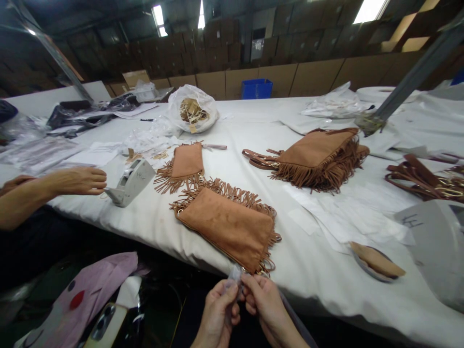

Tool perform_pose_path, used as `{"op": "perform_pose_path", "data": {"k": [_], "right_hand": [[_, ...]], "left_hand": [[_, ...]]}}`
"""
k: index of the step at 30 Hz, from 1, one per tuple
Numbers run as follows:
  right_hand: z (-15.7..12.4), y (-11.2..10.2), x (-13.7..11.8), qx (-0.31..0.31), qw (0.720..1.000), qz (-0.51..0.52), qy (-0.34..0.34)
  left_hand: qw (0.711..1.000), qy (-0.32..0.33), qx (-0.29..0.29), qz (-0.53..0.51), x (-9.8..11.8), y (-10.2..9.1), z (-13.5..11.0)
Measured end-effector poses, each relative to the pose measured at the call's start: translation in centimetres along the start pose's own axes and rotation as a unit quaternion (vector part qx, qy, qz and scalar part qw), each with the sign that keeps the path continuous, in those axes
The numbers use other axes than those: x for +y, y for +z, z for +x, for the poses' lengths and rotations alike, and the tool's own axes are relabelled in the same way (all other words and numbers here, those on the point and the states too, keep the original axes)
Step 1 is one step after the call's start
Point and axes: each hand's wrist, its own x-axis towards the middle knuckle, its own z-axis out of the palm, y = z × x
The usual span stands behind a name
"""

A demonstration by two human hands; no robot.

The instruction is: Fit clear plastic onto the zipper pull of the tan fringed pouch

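Observation:
A brown fringed bag (226,224) lies flat at the table's front edge, its near corner with small metal hardware toward me. My left hand (219,307) is closed in a pinch on a thin, see-through plastic piece (235,274) just under that corner. Fingertips of my right hand (266,302) are pressed together right beside it, close to the metal hardware; what they grip is hidden. Behind the bag sits a smaller fringed pouch (187,162) with a strap. More fringed bags (315,152) are stacked at the right.
Another person's hand (78,181) reaches beside a grey tape dispenser (132,182) on the left. A second dispenser (435,246) and a small dish (377,263) stand at right, near brown straps (416,179). A plastic bag of scraps (194,108) stands farther back. A metal post (416,72) slants at right.

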Motion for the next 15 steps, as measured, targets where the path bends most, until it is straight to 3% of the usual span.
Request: {"op": "perform_pose_path", "data": {"k": [5,9,12,15], "right_hand": [[-0.1,0.1,-0.4,-0.011,1.000,-0.026,-0.006],[-0.2,0.5,-0.9,-0.004,0.999,-0.043,-0.002],[-0.3,0.6,-1.2,0.005,0.999,-0.032,0.003],[-0.5,0.7,-1.7,0.001,1.000,0.011,0.014]], "left_hand": [[0.978,0.129,0.064,0.148,0.2,-0.4,-0.2],[0.964,0.185,0.090,0.169,0.1,0.1,-0.6],[0.948,0.230,0.082,0.203,-0.1,0.4,-1.0],[0.911,0.302,0.045,0.279,0.1,0.4,-1.5]]}}
